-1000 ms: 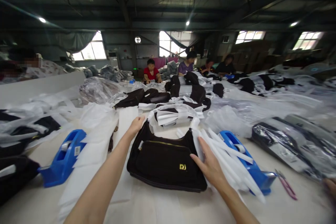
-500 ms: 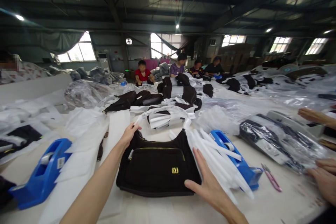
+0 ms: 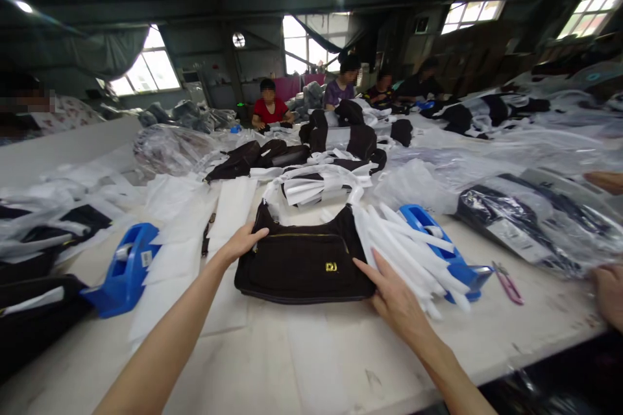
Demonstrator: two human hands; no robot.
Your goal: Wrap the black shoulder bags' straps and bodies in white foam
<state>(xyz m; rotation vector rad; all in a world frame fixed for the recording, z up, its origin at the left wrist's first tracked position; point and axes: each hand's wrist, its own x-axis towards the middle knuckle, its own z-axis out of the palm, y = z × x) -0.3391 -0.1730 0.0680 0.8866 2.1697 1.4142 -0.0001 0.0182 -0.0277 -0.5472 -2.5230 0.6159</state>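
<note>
A black shoulder bag [image 3: 296,269] with a gold zipper and gold letters lies in front of me on the table, its strap wrapped in white padding. My left hand [image 3: 244,241] grips the bag's upper left edge, the thumb on its front and the other fingers hidden behind. At the right side, my right hand [image 3: 392,288] holds the bag's edge, one digit resting on the front near the gold letters. White foam strips [image 3: 403,253] lie close beside that hand.
Blue tape dispensers stand left [image 3: 127,272] and right [image 3: 438,249]. Pink-handled snips [image 3: 509,285] lie near plastic-wrapped goods [image 3: 516,224]. Stacked white sheets [image 3: 172,253] are on the left. A co-worker's hand [image 3: 609,295] is at the right edge; several people sit across the table.
My view has tilted down and shifted, so the bag appears higher. My right hand's spread fingers have drawn in on the bag's right edge. The left hand keeps its hold.
</note>
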